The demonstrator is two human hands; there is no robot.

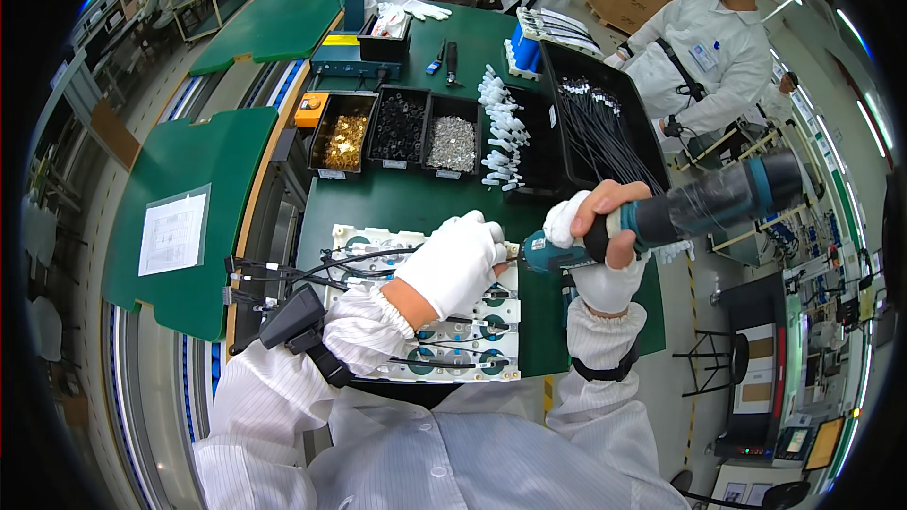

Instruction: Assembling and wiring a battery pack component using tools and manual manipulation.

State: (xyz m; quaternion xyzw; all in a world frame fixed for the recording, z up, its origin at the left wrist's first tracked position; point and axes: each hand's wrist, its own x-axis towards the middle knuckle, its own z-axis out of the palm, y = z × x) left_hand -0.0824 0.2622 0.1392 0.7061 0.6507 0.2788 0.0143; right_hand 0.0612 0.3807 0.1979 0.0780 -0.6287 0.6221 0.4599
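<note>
My right hand [605, 227], in a white glove with bare fingertips, grips a teal and black cordless screwdriver [704, 203]. The tool lies nearly level, its nose pointing left toward my other hand. Fingers curled, my left hand [455, 263] is over a white tray-like assembly [508, 332], close to the screwdriver's tip. Whatever those fingers pinch is hidden by the glove. Round green parts and black cables [364, 260] are on the assembly, with several cable ends sticking out past its left side. My left hand and sleeve cover its middle.
Behind the assembly stand bins of brass-coloured pieces [343, 140], black pieces [399, 127] and silver pieces [453, 142]. White-capped parts [504, 127] line up beside a large black bin of cables [605, 123]. A black-handled tool [452, 63] lies farther back. A co-worker [713, 57] stands at far right.
</note>
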